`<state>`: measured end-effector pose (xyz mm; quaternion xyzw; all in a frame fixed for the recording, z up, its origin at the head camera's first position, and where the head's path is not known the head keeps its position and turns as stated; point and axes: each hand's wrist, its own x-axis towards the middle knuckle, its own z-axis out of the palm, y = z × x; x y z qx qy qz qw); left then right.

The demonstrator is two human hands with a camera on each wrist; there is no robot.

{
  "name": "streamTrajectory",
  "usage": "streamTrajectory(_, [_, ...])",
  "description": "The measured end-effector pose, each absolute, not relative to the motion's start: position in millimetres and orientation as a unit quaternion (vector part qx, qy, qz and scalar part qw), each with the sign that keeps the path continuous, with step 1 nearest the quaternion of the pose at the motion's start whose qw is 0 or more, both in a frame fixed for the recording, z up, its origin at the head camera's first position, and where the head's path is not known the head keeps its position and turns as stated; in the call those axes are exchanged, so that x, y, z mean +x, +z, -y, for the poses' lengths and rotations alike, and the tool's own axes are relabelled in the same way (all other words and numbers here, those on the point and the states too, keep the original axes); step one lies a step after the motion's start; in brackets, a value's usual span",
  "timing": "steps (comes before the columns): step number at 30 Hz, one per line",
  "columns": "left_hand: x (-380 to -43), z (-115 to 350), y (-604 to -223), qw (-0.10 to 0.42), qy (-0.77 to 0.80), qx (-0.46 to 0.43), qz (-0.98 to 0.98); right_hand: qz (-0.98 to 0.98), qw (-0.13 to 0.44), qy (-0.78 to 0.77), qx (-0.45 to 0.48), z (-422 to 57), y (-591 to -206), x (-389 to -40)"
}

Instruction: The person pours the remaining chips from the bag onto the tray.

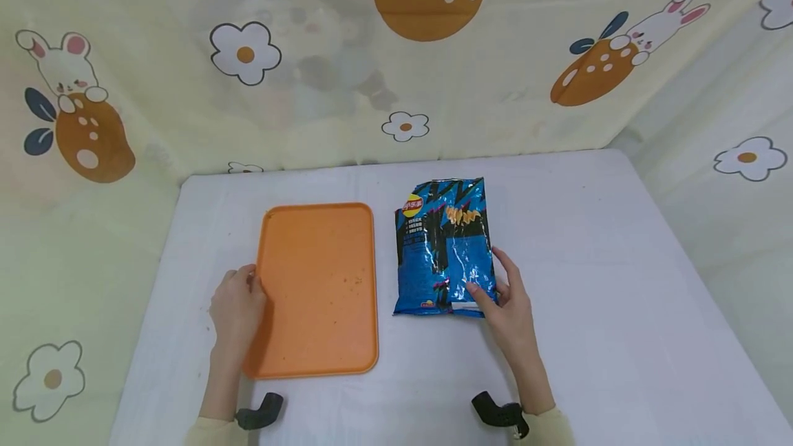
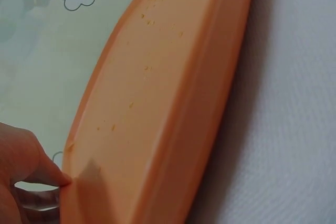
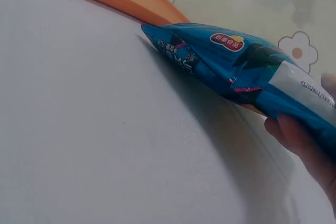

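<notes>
An orange tray (image 1: 316, 288) with crumbs (image 1: 354, 282) scattered over its inside is at the left of the table. My left hand (image 1: 238, 308) pinches its left rim, and in the left wrist view the thumb lies on the rim with the fingers (image 2: 37, 200) beside it. To the right of the tray is a blue snack bag (image 1: 442, 253) with a jagged upper left edge. My right hand (image 1: 511, 315) grips the bag's lower right side, thumb on the front. In the right wrist view the bag (image 3: 210, 61) is tilted, its gripped end above the table.
A white cloth covers the table (image 1: 595, 281). Behind it hangs a patterned curtain (image 1: 322, 109) with rabbits and flowers. A black wrist mount (image 1: 260, 411) sits by the left wrist, another black wrist mount (image 1: 500, 413) by the right.
</notes>
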<state>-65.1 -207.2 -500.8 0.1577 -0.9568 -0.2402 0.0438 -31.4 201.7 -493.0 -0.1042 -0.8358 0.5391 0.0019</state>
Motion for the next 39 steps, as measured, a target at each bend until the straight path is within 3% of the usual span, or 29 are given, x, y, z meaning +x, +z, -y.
streamTrajectory(9, [-66.7, 207.9, -501.8, 0.047, -0.240, 0.161, 0.956, 0.895, 0.105, 0.433, 0.030, -201.6, -496.8, -35.5])
streamTrajectory(23, [-68.0, 209.2, -502.9, 0.043, -0.250, 0.165, 0.953, 0.898, 0.115, 0.397, 0.152, -199.2, -473.3, -53.1])
streamTrajectory(32, [-68.4, 210.6, -501.3, 0.041, -0.257, 0.163, 0.952, 0.877, 0.163, 0.352, 0.282, -197.0, -441.2, -73.3])
streamTrajectory(39, [-67.6, 208.6, -499.6, 0.031, -0.257, 0.171, 0.951, 0.872, 0.122, 0.325, 0.344, -188.9, -406.5, -79.9])
